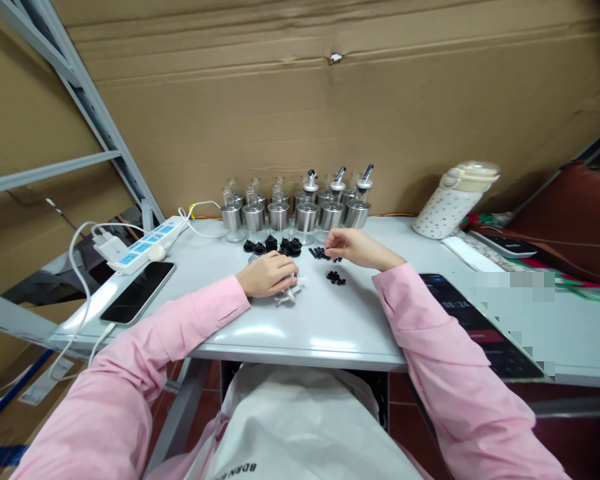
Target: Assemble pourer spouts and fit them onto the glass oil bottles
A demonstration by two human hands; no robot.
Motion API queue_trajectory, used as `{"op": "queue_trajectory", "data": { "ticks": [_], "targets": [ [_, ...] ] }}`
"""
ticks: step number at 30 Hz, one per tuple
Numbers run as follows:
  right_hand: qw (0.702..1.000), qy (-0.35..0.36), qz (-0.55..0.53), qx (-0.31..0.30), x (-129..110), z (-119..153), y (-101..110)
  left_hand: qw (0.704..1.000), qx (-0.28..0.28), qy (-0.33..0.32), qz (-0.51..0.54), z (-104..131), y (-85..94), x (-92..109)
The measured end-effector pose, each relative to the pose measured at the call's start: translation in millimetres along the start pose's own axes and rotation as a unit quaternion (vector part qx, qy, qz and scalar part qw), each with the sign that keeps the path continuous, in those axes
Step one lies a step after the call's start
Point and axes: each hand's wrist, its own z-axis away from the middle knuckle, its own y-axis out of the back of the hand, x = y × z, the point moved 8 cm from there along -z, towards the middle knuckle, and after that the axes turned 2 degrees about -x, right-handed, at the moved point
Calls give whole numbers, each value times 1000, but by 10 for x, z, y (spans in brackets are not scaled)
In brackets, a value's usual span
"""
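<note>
R hand [353,247]: fingers bent in toward thumb, gap small at most; can't tell if a pc is pinched btwn the tips.
L hand [269,275]: palm down, fingers curled over white plastic pcs [294,292]; how tight, can't tell, most of the contact is hidden.
White plastic pcs: under L hand & poking out past its fingertips, on the R hand side.
Black tubes [315,253]: loose pile right at & below R hand fingertips, partly hidden by them.
Small black bits [336,279]: separate little pile, just on the body side of R hand, btwn it & table edge.
Black stoppers [271,244]: cluster just beyond L hand, short of the bottles.
Bottles [307,218]: glass w/ metal sleeves, in rows beyond both hands; 3 carry pour spouts [339,179], approx. straight ahead of R hand.
Table [310,330]: bare strip btwn hands & front edge; more open top L of L hand, up to phone [139,292] & power strip [150,245].
Tablet [480,327]: R of R hand, beside the forearm.
Flask [445,203]: far R, beyond R hand, tilted in view.
Cardboard [260,107]: wall behind bottles, bounds the far side.
</note>
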Motion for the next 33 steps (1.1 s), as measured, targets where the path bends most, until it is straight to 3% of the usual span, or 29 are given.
{"op": "queue_trajectory", "data": {
  "ticks": [4, 8, 16, 22, 26, 29, 33],
  "targets": [
    [999, -1, 26, -31, -36, -14, -84, 999, -6, 24, 25, 12, 14, -52],
    [998, -2, 44, -33, -64, -14, -102, 999, -8, 8, 47, 17, 31, -12],
    [999, 17, 49, -3, -78, -21, -69, 998, -51, 25, -22, -4, -66, 8],
    [999, 25, 26, 23, -76, -27, -29, 998, -38, 33, -36, -10, -42, 19],
    [999, 37, -19, 5, -113, -18, -63, 998, -28, 38, -50, -14, -7, 22],
    [997, 42, -55, -16, -156, -5, -97, 997, 7, 53, -52, -10, 66, 3],
    [990, 46, -119, -51, -264, 27, -145, 985, 110, 134, -13, 37, 240, -107]
  ]
}}
